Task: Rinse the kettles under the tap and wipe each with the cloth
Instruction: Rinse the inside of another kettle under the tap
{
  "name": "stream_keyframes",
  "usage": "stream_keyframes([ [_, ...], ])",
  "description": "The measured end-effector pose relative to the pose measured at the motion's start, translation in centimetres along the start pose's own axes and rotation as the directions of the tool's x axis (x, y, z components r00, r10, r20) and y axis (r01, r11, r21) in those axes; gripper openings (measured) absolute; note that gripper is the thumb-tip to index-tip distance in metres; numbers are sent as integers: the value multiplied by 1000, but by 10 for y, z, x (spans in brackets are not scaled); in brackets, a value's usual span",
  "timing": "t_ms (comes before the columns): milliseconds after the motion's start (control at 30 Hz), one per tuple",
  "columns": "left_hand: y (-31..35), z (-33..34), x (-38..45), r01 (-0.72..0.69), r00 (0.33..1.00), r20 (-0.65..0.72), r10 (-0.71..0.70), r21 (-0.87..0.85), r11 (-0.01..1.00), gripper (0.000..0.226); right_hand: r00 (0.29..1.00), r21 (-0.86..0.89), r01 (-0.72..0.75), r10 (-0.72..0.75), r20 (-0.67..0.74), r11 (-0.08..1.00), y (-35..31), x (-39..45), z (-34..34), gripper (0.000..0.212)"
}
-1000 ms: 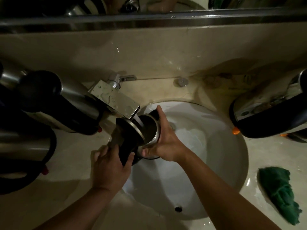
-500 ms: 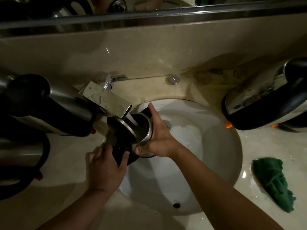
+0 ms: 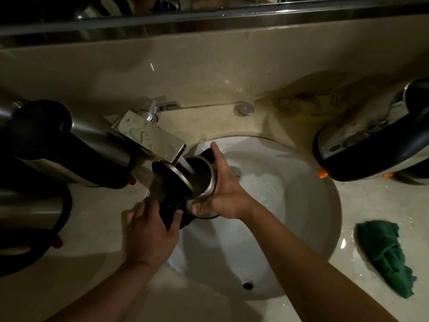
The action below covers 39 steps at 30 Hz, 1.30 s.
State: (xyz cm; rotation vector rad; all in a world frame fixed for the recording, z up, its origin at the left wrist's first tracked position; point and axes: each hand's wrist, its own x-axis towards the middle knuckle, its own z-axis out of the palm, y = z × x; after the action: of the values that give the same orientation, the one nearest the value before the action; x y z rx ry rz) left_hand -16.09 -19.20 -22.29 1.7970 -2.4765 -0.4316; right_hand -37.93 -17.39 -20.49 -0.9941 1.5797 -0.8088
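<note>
Head view: kettle (image 3: 199, 180) gripped between both hands under the tap (image 3: 151, 138).

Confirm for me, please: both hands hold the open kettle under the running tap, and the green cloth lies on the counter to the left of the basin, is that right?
Not quite: the green cloth lies on the counter to the right of the basin, as the head view shows. The rest stands: the left hand and right hand hold the open kettle under the running tap.
</note>
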Motion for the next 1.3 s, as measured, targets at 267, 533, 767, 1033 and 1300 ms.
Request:
stream_keyframes([
  [267,2,0,3,-5,1000,-14,5,8,1000,51,1000,-4,13,-13,-2,1000,3,2,-2,161],
  [533,3,0,0,-14,1000,-15,14,1,1000,52,1000,0,29,-29,-2,1000,8,-1,-4,159],
  [767,2,0,0,-13,1000,-4,13,3,1000,49,998,8,61,-61,-6,998,12,-1,-3,158],
  [1033,3,0,0,-6,1000,-7,6,6,1000,49,998,27,62,-62,-3,998,15,1,-2,159],
  [1300,2,0,0,8,1000,3,-8,6,1000,54,998,20,67,-66,-13,998,15,5,-2,155],
])
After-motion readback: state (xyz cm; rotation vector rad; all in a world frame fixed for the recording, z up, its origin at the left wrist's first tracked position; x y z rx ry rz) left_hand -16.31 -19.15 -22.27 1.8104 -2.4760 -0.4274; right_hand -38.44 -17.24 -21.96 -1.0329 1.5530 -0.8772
